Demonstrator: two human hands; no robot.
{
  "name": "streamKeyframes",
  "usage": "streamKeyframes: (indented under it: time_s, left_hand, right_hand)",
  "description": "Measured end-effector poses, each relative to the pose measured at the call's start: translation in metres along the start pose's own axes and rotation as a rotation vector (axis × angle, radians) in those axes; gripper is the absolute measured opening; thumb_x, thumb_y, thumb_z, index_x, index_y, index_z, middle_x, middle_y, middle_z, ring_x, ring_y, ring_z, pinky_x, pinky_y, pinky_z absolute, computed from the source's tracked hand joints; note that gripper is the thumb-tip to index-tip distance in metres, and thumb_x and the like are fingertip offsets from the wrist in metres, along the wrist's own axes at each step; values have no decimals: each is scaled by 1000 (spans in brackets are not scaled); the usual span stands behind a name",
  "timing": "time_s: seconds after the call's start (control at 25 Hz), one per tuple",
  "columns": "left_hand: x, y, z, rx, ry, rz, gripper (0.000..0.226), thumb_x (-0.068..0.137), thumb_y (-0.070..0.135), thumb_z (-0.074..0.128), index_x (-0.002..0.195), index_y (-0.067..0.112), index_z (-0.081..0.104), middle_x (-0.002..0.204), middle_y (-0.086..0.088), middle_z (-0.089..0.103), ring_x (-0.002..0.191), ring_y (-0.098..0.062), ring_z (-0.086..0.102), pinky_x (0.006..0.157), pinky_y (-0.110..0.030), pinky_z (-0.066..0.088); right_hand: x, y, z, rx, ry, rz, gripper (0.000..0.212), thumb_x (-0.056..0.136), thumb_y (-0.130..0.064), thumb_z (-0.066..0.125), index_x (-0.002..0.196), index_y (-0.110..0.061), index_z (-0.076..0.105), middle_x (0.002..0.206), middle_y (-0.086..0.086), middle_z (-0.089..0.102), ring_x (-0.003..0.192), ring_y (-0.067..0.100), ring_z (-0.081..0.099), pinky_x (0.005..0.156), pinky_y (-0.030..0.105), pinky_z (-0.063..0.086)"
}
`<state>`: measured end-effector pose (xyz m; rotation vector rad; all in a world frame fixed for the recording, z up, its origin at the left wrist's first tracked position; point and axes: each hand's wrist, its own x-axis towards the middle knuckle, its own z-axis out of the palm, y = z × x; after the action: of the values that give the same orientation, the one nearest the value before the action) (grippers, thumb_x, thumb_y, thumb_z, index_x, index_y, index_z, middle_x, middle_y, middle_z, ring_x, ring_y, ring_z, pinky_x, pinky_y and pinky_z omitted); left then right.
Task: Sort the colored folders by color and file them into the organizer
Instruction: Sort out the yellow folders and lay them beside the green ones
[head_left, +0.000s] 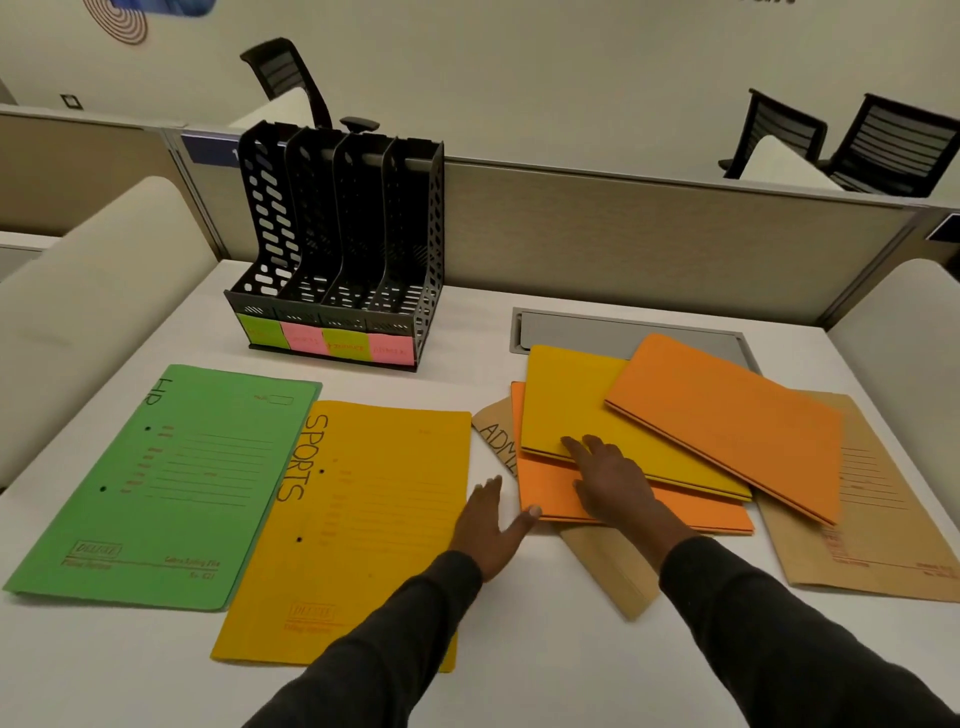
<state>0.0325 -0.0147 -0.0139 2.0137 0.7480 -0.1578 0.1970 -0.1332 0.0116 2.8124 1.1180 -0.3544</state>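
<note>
**Folders spread out, both hands flat at the pile**

Far left, the green folder (156, 483) marked HR lies flat on the desk (519, 675). Just beside it is the yellow SPORTS folder (363, 519), overlapping its right edge. Behind those two, at the far side, stands the black organizer (337, 249), upright, with green and pink sticky labels (304, 340) along its front.

The left hand (491, 525) is flat with its fingers spread, gripping nothing. Its thumb touches the near left corner of the lower orange folder (550, 488). The right hand (608, 483) lies flat on that same folder, fingers straight, with the tips at the near edge of the yellow pile folder (576, 400).

A brown ADM folder (496, 431) pokes out underneath. The top orange folder (727, 421) sits tilted over the pile, and the plain brown folder (883, 519) is far right.
</note>
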Motion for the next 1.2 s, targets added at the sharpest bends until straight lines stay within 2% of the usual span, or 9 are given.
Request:
streamKeyframes:
  time_s: [0.12, 0.24, 0.4, 0.56, 0.72, 0.76, 0.92, 1.04, 1.2]
  left_hand:
    - [18, 34, 6, -413, -21, -19, 59, 92, 58, 52, 143, 32, 34, 153, -3, 40, 129, -22, 46, 105, -36, 38]
    - [23, 50, 19, -614, -24, -26, 58, 92, 54, 56, 142, 31, 39, 141, -2, 52, 119, -23, 54, 102, -41, 46]
    - [15, 66, 49, -676, -84, -2, 66, 88, 57, 59, 146, 36, 34, 136, 5, 54, 120, -20, 54, 102, -41, 46]
    - [6, 75, 63, -641, -122, 38, 71, 82, 59, 63, 144, 40, 32, 135, 9, 55, 122, -17, 53, 105, -39, 45]
    - [8, 71, 47, -595, -195, -6, 41, 89, 48, 65, 123, 50, 41, 133, 8, 54, 123, -17, 51, 98, -35, 43]
    - [7, 69, 42, -570, -192, -25, 41, 89, 48, 65, 123, 49, 42, 136, 5, 53, 126, -18, 50, 99, -36, 43]
    - [6, 64, 18, -386, -26, -47, 84, 86, 52, 66, 154, 25, 23, 154, -6, 39, 132, -26, 48, 108, -44, 41]
    - [9, 64, -14, -403, 155, -10, 78, 88, 43, 68, 152, 23, 27, 151, -8, 43, 125, -25, 53, 100, -41, 47]
    - [6, 69, -59, -516, 306, 1, 69, 89, 42, 67, 148, 24, 35, 146, -8, 47, 112, -17, 50, 92, -37, 48]
  right_hand:
    - [7, 8, 2, -58, 11, -2, 66, 98, -27, 51, 155, -25, 18, 156, 13, 31, 134, 33, 42, 99, 43, 45]
    - [12, 22, 3, -110, 57, -14, 63, 99, -20, 47, 155, -20, 18, 151, 14, 38, 126, 33, 48, 91, 41, 48]
    - [10, 50, 3, -157, 83, -40, 58, 99, -20, 45, 153, -15, 23, 140, 13, 48, 116, 31, 54, 84, 38, 47]
    - [5, 68, 5, -283, 138, -95, 39, 98, -17, 42, 136, -9, 44, 120, 12, 60, 100, 29, 60, 71, 36, 44]
    - [-4, 68, -3, -323, 221, -140, 25, 93, -9, 43, 113, -9, 57, 103, 12, 66, 90, 31, 63, 68, 37, 44]
    - [-6, 65, -10, -319, 263, -146, 21, 91, -8, 47, 107, -10, 60, 98, 12, 66, 86, 31, 63, 67, 38, 46]
    - [-15, 43, -59, -218, 579, -178, 13, 82, -5, 65, 94, -7, 66, 83, 14, 66, 73, 34, 62, 60, 38, 47]
    - [-25, 27, -111, -6, 857, -168, 17, 85, -8, 61, 101, -8, 64, 85, 11, 63, 74, 30, 58, 62, 36, 42]
    - [-43, 7, -174, 349, 1045, -73, 19, 94, -11, 54, 110, -8, 62, 91, 10, 64, 79, 26, 56, 64, 34, 39]
